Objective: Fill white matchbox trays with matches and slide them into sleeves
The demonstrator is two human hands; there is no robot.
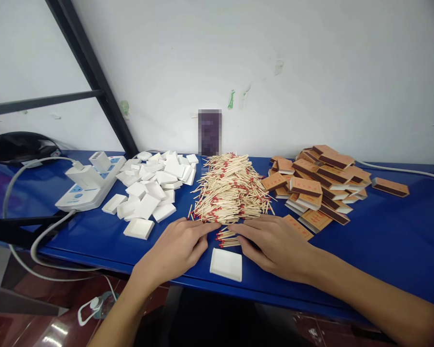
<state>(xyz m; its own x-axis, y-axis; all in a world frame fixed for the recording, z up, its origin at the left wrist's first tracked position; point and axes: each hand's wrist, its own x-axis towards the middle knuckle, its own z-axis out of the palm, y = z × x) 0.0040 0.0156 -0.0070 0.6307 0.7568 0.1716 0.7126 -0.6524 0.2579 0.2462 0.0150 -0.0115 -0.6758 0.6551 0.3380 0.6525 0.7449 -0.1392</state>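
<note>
Left hand (pixel 183 243), centre of frame: index finger extended to the front edge of the match pile (pixel 233 188), thumb apart from it. Right hand (pixel 275 246), right of centre: index finger and thumb at the loose matches (pixel 227 239); whether they grip any cannot be told. An open white tray (pixel 226 264) lies lower centre, just below these matches.

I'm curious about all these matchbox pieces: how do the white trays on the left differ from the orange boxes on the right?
The white trays are plain; the orange boxes have reddish print and dark sides. The trays lie left of the heap of matches, the boxes right of it. Both form loose, jumbled piles on the blue table.
</note>
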